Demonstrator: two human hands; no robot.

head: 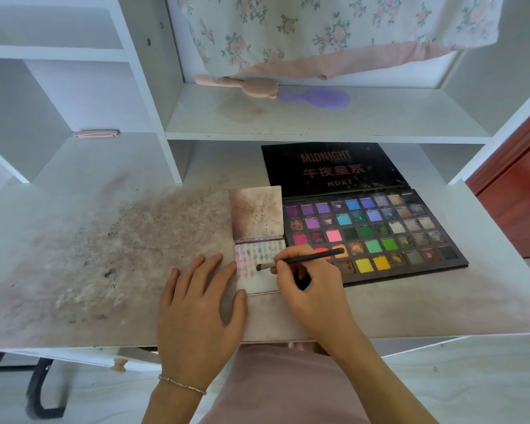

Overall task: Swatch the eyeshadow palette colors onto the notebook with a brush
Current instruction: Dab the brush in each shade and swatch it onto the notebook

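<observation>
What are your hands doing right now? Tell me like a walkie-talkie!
Left hand flat, holding notebook edge. Right hand gripping brush, tip on the page. Palette open beside it. Nothing in the way.

I see left hand point(201, 304) flat, fingers spread, thumb out; right hand point(311, 289) curled in pinch grip, wrist bent inward.

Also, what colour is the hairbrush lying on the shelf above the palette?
Purple; the hairbrush shows clearly in the head view, beside a pink one.
</observation>
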